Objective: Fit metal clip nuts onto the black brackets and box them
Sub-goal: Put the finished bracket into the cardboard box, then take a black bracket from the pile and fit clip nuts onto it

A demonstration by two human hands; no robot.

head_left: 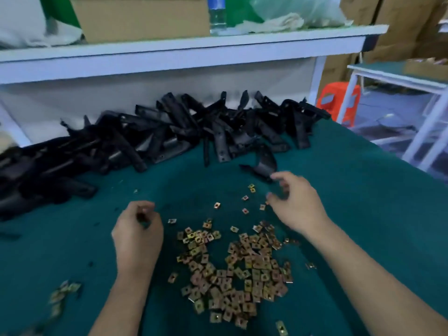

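A heap of brass-coloured metal clip nuts (232,270) lies on the green cloth between my arms. A long pile of black brackets (169,134) runs along the back of the bench. One curved black bracket (263,163) lies apart, just in front of the pile. My right hand (294,202) hovers just below that bracket with fingers loosely spread, blurred, holding nothing that I can see. My left hand (137,229) is curled, its fingertips pinching a small dark-gold piece that looks like a clip nut.
A white shelf (184,52) overhangs the back of the bench and carries a cardboard box (140,18), a water bottle (217,13) and bags. A few stray nuts (63,294) lie at the front left. An orange stool (339,103) and a white frame stand to the right.
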